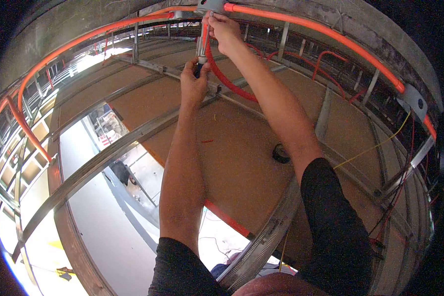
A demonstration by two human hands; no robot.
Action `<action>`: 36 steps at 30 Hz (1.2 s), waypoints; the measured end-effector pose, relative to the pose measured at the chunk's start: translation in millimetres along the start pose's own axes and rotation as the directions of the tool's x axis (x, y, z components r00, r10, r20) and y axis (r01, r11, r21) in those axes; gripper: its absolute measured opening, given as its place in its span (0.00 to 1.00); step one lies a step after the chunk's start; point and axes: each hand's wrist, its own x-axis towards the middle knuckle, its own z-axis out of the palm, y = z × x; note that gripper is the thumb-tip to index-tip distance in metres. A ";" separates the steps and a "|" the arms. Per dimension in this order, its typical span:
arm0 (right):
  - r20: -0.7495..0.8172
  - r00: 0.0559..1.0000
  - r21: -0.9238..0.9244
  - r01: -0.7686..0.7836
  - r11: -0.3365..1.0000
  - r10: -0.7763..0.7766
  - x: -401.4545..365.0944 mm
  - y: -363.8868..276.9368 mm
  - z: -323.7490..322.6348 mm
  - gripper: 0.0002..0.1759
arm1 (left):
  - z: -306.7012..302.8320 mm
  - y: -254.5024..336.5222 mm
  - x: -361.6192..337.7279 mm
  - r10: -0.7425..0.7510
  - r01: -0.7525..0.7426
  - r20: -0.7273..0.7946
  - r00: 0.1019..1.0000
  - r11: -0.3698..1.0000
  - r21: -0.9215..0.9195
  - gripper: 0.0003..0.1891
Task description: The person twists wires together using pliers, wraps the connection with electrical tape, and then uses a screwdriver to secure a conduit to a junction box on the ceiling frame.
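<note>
Both arms are raised to a grey junction box (211, 5) at the top of the view. My left hand (194, 84) is closed around the black handle of a tool (198, 69) with a pale collar and silvery upper part. Its exact kind cannot be made out. My right hand (226, 32) is closed, fingertips pinched just under the box. What they pinch is too small to name. A red corrugated conduit (220, 74) hangs from near the box, curving down behind my right forearm.
Orange conduit (311, 28) runs along the concrete to another grey box (416, 102) at right. Metal ceiling channels (128, 139) cross above brown boards (246, 148). A yellow wire (375, 149) stretches behind my right arm. Through gaps, a bright floor lies below.
</note>
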 end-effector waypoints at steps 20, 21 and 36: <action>0.063 0.996 -0.014 -0.060 0.998 0.061 6.0 0.2 -4.3 0.11 | 2.4 7.1 -3.3 0.092 -0.047 -0.156 0.984 0.962 0.269 0.16; 0.054 0.996 -0.036 -0.070 0.997 0.072 5.6 -0.3 -4.0 0.11 | 2.1 8.9 -3.7 0.080 -0.035 -0.159 0.984 0.962 0.270 0.16; 0.039 0.999 -0.039 0.025 0.999 -0.024 7.3 0.1 -3.3 0.11 | 0.4 9.0 -4.2 0.147 -0.092 -0.178 0.973 0.954 0.286 0.15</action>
